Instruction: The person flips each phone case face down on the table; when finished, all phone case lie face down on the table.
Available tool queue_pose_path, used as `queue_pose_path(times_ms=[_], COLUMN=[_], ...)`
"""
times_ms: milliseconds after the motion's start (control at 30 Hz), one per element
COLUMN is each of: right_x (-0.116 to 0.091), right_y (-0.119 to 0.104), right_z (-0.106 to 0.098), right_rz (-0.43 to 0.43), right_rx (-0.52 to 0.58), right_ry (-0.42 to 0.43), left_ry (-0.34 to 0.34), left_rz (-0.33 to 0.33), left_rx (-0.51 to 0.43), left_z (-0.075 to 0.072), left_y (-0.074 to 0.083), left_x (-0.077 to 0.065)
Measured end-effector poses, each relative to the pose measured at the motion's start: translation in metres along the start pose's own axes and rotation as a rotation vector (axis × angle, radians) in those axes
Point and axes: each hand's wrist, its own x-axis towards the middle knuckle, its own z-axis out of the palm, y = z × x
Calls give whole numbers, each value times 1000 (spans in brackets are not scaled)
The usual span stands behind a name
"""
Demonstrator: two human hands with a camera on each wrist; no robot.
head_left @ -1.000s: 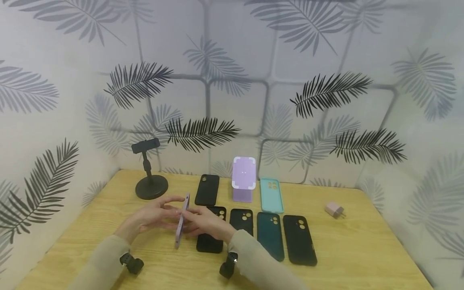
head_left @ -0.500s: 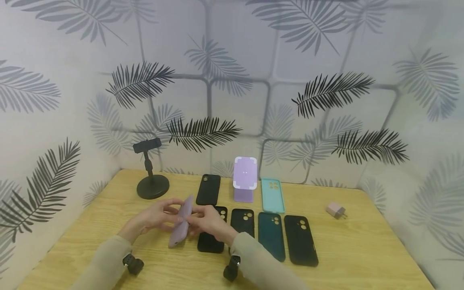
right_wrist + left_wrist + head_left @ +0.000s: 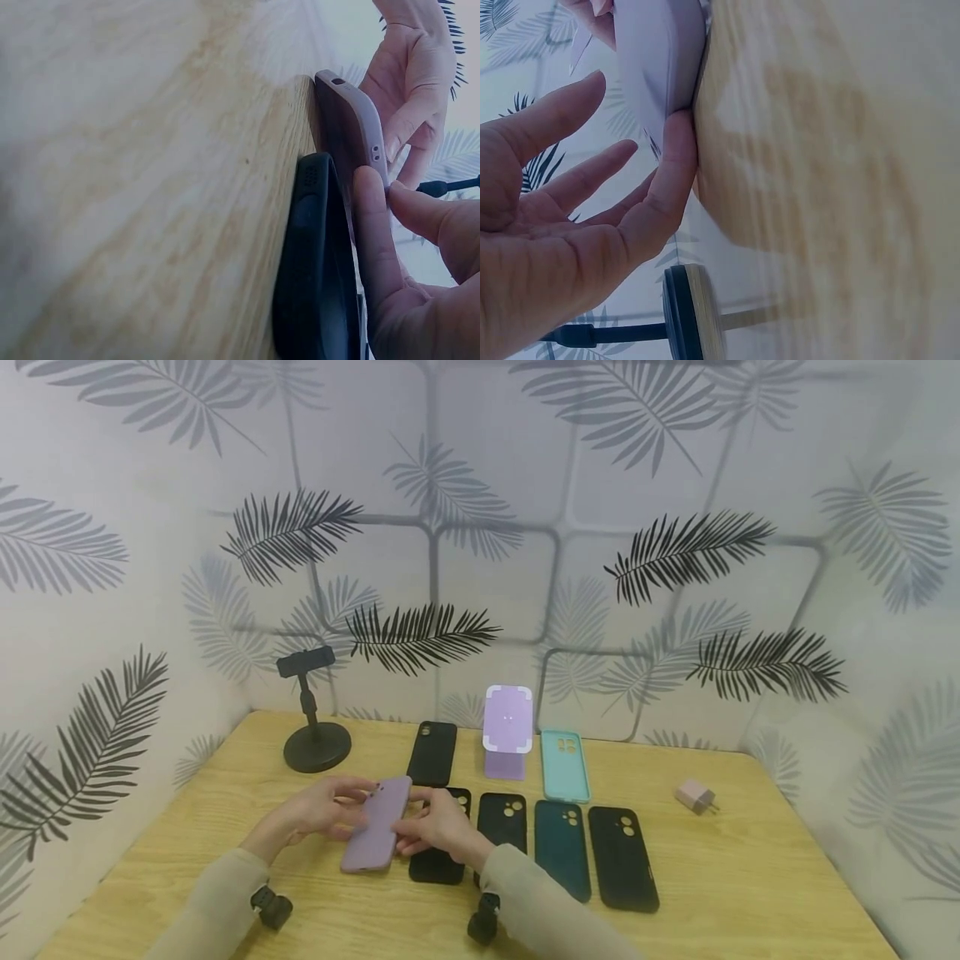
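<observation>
A lilac phone case (image 3: 379,825) is tilted low over the table between both hands, its back and camera cutouts facing up. Whether a phone sits inside is unclear; its underside looks dark in the right wrist view. My right hand (image 3: 444,827) pinches the case's right edge between thumb and fingers. On the other side, my left hand (image 3: 324,808) touches the left edge with one fingertip (image 3: 679,131), its other fingers loosely spread. In the right wrist view, a black phone case (image 3: 315,240) lies right beside the lilac one, partly under my right hand.
Black cases (image 3: 432,752), (image 3: 502,818), (image 3: 624,858), a dark teal case (image 3: 562,852) and a turquoise case (image 3: 566,768) lie on the wooden table (image 3: 750,868). Behind stand a black phone holder (image 3: 317,747) and a lilac stand (image 3: 507,720). A pink charger plug (image 3: 694,795) sits right.
The lilac case has turned from nearly edge-on to showing its back, and its tilt is now flatter. Both hands have stayed at its sides, turning it.
</observation>
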Motion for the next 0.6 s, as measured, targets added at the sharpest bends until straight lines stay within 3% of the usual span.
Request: queue_pose_path(times_ms=[300, 600], right_x=[1, 4], right_y=[-1, -2], right_z=[-1, 0], right_rz=[11, 31], right_rx=[-37, -61], right_ry=[0, 18], left_ry=[-52, -18], left_rz=[41, 10], left_rx=[3, -27], left_z=[-4, -4], left_y=[-3, -2], left_x=[-3, -2])
